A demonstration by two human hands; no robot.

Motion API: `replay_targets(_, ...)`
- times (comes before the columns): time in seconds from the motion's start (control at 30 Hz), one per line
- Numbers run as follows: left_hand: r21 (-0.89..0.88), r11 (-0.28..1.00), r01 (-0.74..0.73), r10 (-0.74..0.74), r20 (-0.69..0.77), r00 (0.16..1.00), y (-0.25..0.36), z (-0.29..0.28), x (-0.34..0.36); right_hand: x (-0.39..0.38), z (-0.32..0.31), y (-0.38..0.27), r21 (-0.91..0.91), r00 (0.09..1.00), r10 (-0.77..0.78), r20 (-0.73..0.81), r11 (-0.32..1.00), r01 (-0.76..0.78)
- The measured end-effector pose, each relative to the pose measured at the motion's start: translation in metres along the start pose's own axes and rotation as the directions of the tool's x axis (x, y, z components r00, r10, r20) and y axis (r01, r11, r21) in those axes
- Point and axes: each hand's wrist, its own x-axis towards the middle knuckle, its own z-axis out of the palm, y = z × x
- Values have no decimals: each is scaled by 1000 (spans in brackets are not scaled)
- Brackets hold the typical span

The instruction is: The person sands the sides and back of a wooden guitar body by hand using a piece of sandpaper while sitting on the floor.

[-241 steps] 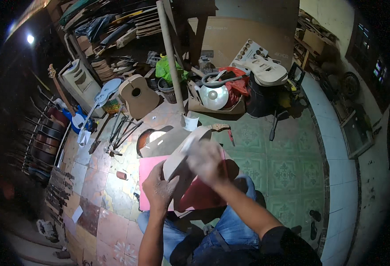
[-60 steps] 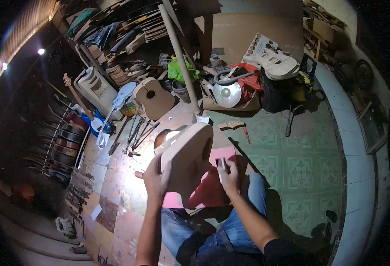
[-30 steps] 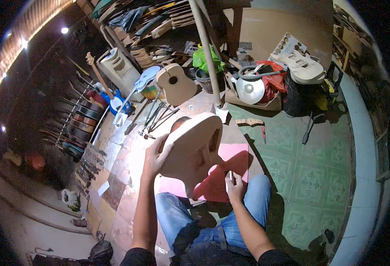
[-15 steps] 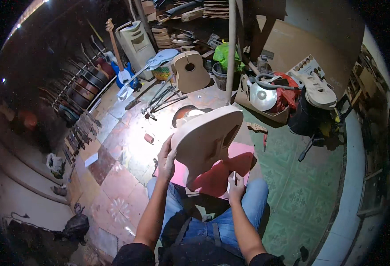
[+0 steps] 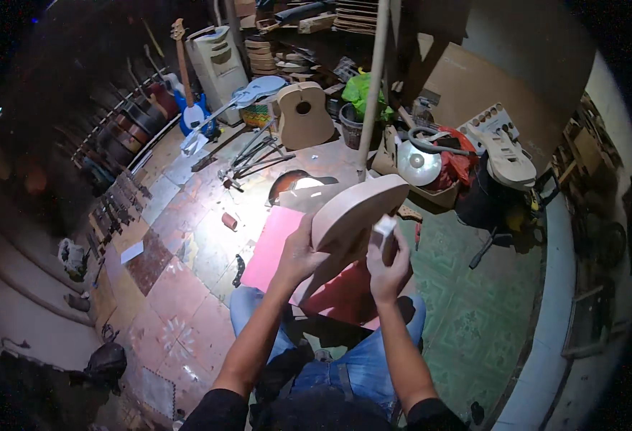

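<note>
An unpainted pale wooden guitar body (image 5: 352,208) is tilted up in front of me, over my lap. My left hand (image 5: 301,257) is closed around its left edge, with the thumb over the face. Close to the body's right side is my right hand (image 5: 389,271), its fingers wrapped round a small white block (image 5: 384,225). Whether the block touches the wood I cannot tell. Beneath the body lies a pink sheet (image 5: 267,248), partly covered by it and by its shadow.
A sunburst guitar body (image 5: 287,185) lies beyond the sheet. Farther back are an acoustic guitar body (image 5: 305,122), a blue electric guitar (image 5: 192,115) and a metal stand (image 5: 251,154). A pole (image 5: 373,93) rises behind. A box with a round lamp (image 5: 420,164) stands at right.
The guitar body has turned and shifted slightly right, showing more of its edge. My right hand has lifted the white block from low by my knee to beside the body.
</note>
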Motion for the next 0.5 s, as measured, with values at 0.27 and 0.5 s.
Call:
replay_targets(0.27,-10,999,-38,39,135,990,16,24,43,53,36,-22,62,753,-652,86,758,649)
replay_targets(0.5,135,982,-130,116,103,988,14,41,51,80,29,-19,-55,821,-569,-37,822,567)
